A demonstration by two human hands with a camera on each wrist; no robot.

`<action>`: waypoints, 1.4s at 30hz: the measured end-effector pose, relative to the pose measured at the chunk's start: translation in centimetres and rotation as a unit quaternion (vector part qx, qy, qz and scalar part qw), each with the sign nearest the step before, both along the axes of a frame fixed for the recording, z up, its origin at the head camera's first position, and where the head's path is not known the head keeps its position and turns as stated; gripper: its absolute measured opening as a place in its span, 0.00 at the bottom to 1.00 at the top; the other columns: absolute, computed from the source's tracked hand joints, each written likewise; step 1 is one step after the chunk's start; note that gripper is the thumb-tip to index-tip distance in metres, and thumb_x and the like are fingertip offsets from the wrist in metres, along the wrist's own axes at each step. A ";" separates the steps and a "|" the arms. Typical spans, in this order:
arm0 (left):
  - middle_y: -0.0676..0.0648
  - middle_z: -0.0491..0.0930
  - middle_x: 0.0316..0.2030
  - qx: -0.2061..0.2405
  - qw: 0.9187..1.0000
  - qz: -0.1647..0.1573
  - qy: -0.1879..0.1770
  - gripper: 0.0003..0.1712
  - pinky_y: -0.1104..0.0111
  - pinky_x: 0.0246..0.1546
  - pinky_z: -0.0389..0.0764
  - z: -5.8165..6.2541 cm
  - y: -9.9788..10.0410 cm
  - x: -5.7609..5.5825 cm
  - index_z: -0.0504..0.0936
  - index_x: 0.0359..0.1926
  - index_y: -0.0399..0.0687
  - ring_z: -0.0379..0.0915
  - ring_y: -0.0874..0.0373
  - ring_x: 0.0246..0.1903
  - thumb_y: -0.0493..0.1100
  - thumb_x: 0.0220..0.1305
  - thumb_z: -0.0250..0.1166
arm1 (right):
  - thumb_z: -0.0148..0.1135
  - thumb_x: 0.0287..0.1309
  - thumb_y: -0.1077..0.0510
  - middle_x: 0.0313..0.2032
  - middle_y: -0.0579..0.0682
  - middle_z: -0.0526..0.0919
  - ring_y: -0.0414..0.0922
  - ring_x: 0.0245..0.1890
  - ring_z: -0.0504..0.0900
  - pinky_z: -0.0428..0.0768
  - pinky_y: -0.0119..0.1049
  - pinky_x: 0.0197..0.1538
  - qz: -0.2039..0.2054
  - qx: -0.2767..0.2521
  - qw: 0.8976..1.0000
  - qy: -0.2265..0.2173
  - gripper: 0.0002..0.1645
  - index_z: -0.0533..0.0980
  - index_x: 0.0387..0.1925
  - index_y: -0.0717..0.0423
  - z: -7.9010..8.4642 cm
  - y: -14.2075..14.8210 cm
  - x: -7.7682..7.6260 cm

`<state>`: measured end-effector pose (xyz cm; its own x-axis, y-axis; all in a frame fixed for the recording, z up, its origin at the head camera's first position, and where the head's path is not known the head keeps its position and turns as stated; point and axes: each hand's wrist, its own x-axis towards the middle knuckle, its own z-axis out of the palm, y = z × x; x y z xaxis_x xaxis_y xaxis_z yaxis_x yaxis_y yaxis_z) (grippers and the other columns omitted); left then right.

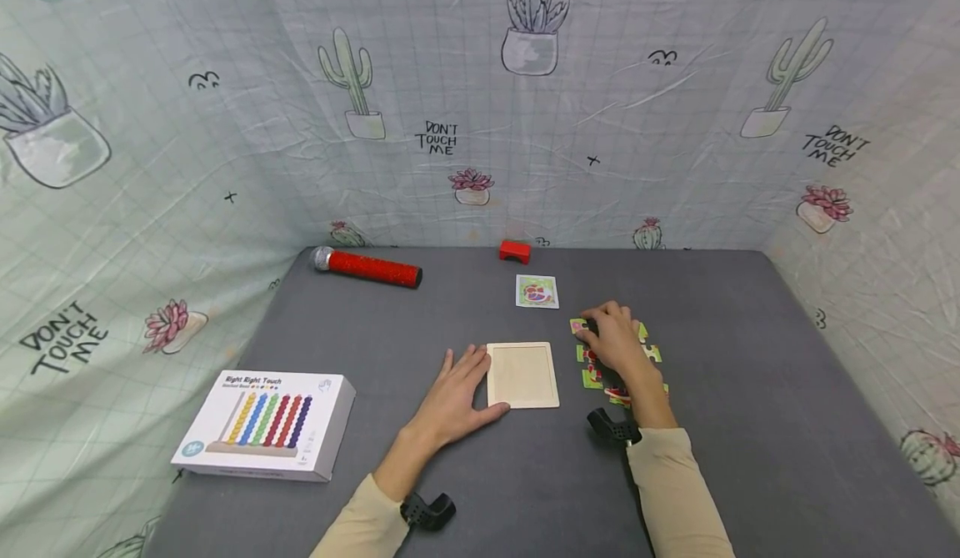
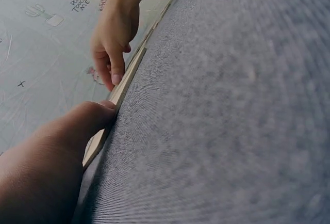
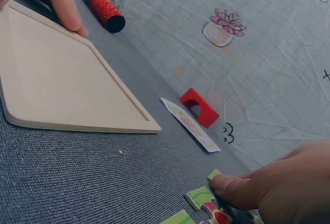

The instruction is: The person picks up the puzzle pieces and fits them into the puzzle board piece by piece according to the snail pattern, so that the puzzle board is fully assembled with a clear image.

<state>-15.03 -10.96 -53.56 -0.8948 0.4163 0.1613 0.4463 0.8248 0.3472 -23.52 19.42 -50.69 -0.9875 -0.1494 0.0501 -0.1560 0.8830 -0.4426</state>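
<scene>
A pale wooden puzzle tray [image 1: 522, 374] with a raised rim lies flat in the middle of the table. My left hand [image 1: 459, 391] rests at its left edge, fingers spread and straight, thumb by the lower corner. To the tray's right, my right hand [image 1: 618, 341] pinches a green-edged jigsaw piece [image 1: 577, 326] between thumb and index finger. Several other jigsaw pieces [image 1: 592, 379], green with red, lie under and around that hand, partly hidden by it. In the right wrist view the thumb touches the pinched piece [image 3: 214, 174].
A picture card [image 1: 537, 292] lies behind the tray, with a red arch block [image 1: 515, 251] farther back. At the back left lies a red microphone-shaped tube [image 1: 367, 267]. A white game box [image 1: 266, 424] sits at the left. Patterned cloth [image 1: 480, 82] walls the table's back and sides.
</scene>
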 end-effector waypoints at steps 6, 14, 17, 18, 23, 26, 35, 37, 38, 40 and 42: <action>0.42 0.64 0.74 -0.004 1.000 -0.009 0.002 0.50 0.47 0.78 0.54 0.2 -0.1 -0.1 0.67 0.72 0.39 0.56 0.47 0.76 0.68 0.61 0.65 | 0.65 0.65 0.52 0.57 0.65 0.72 0.63 0.56 0.66 0.65 0.59 0.52 -0.006 -0.021 1.000 -0.003 0.26 0.77 0.59 0.61 0.2 -0.1 -0.1; 0.42 0.64 0.74 -0.004 1.000 -0.007 0.000 0.50 0.53 0.78 0.56 -0.1 -0.1 -0.1 0.67 0.72 0.38 0.56 0.48 0.76 0.68 0.62 0.64 | 0.66 0.64 0.54 0.41 0.58 0.79 0.57 0.43 0.75 0.64 0.54 0.46 -0.011 -0.047 0.999 0.002 0.23 0.76 0.56 0.62 0.4 -0.3 -0.3; 0.42 0.64 0.74 -0.006 1.000 -0.008 -0.001 0.50 0.54 0.78 0.56 -0.2 -0.1 -0.1 0.67 0.72 0.38 0.55 0.48 0.76 0.67 0.62 0.64 | 0.65 0.66 0.53 0.35 0.54 0.80 0.51 0.34 0.76 0.64 0.51 0.45 -0.010 -0.055 0.998 0.001 0.21 0.75 0.55 0.61 0.5 -0.5 -0.3; 0.42 0.64 0.74 -0.007 1.000 -0.007 -0.001 0.50 0.54 0.78 0.56 -0.2 -0.1 -0.1 0.66 0.72 0.39 0.55 0.48 0.76 0.68 0.62 0.64 | 0.64 0.67 0.53 0.34 0.53 0.80 0.50 0.33 0.76 0.66 0.51 0.46 -0.010 -0.059 0.998 0.000 0.21 0.75 0.54 0.61 0.6 -0.5 -0.2; 0.43 0.64 0.74 -0.010 1.000 -0.008 0.001 0.50 0.54 0.78 0.56 -0.1 -0.1 -0.1 0.66 0.73 0.39 0.56 0.48 0.76 0.68 0.62 0.63 | 0.62 0.69 0.51 0.35 0.54 0.81 0.47 0.30 0.76 0.75 0.44 0.38 -0.007 -0.087 0.996 0.002 0.17 0.75 0.51 0.59 1.3 -1.1 0.0; 0.42 0.64 0.74 -0.009 1.000 -0.009 0.001 0.50 0.54 0.78 0.57 -0.1 -0.1 -0.1 0.66 0.72 0.39 0.56 0.48 0.76 0.68 0.62 0.64 | 0.63 0.68 0.52 0.35 0.54 0.81 0.46 0.30 0.76 0.75 0.40 0.35 -0.002 -0.108 0.994 0.006 0.16 0.75 0.49 0.58 1.8 -1.7 0.2; 0.42 0.64 0.74 -0.014 1.000 -0.009 0.006 0.51 0.54 0.78 0.57 -0.1 -0.1 -0.1 0.67 0.72 0.38 0.57 0.48 0.76 0.69 0.60 0.65 | 0.67 0.64 0.54 0.34 0.53 0.82 0.44 0.29 0.77 0.75 0.35 0.32 0.035 -0.149 0.988 -0.009 0.16 0.76 0.47 0.59 2.3 -4.5 0.8; 0.42 0.63 0.74 -0.014 1.000 -0.009 0.005 0.51 0.54 0.78 0.56 -0.2 -0.1 -0.1 0.66 0.72 0.38 0.56 0.48 0.76 0.69 0.60 0.64 | 0.68 0.63 0.55 0.33 0.52 0.82 0.43 0.29 0.77 0.75 0.34 0.33 0.044 -0.153 0.987 -0.011 0.15 0.76 0.46 0.59 2.2 -5.0 0.9; 0.43 0.63 0.75 -0.014 1.000 -0.010 0.005 0.52 0.54 0.78 0.56 -0.2 -0.2 -0.1 0.66 0.73 0.39 0.56 0.49 0.76 0.70 0.61 0.64 | 0.68 0.63 0.55 0.33 0.52 0.82 0.43 0.29 0.77 0.76 0.34 0.33 0.050 -0.154 0.987 -0.012 0.15 0.77 0.46 0.59 2.1 -5.3 0.9; 0.43 0.63 0.75 -0.016 1.000 -0.011 0.006 0.51 0.54 0.79 0.55 -0.2 -0.2 -0.1 0.66 0.73 0.39 0.56 0.49 0.76 0.70 0.61 0.63 | 0.68 0.63 0.56 0.32 0.52 0.82 0.42 0.29 0.78 0.77 0.33 0.33 0.061 -0.161 0.985 -0.016 0.14 0.77 0.45 0.59 2.0 -5.9 1.1; 0.43 0.62 0.75 -0.020 1.000 -0.012 0.007 0.51 0.54 0.79 0.55 -0.2 -0.2 -0.1 0.66 0.73 0.40 0.56 0.50 0.76 0.70 0.61 0.63 | 0.68 0.62 0.57 0.32 0.52 0.82 0.41 0.29 0.79 0.77 0.32 0.32 0.071 -0.168 0.983 -0.019 0.13 0.77 0.44 0.59 2.0 -6.5 1.2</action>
<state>-15.17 -11.15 -53.79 -0.8825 0.4432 0.1571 0.4702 0.8272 0.3077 -22.33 12.96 -48.72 -0.9599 -0.2676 0.0836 -0.2451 0.6563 -0.7136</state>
